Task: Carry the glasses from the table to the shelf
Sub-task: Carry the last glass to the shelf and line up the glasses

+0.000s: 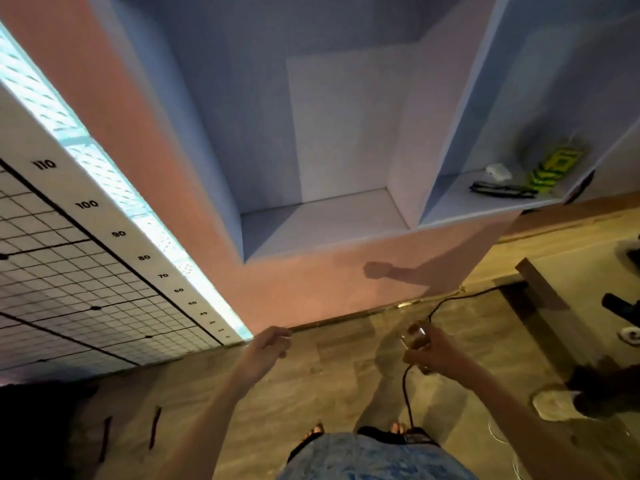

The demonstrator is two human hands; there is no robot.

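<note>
My right hand (437, 351) is shut on a clear drinking glass (415, 341), held low over the floor in front of the shelf unit. My left hand (270, 342) hangs beside it to the left with fingers loosely curled and nothing in it. The shelf (322, 216) is a built-in recess straight ahead, its wide lower compartment bare. The table is out of view.
A second compartment (485, 202) at the right holds black eyeglasses (502, 190), a small white case (498, 171) and a yellow-green pack (554, 166). A black cable (407, 393) runs across the wooden floor by my feet. A gridded measuring board (86, 271) stands at the left.
</note>
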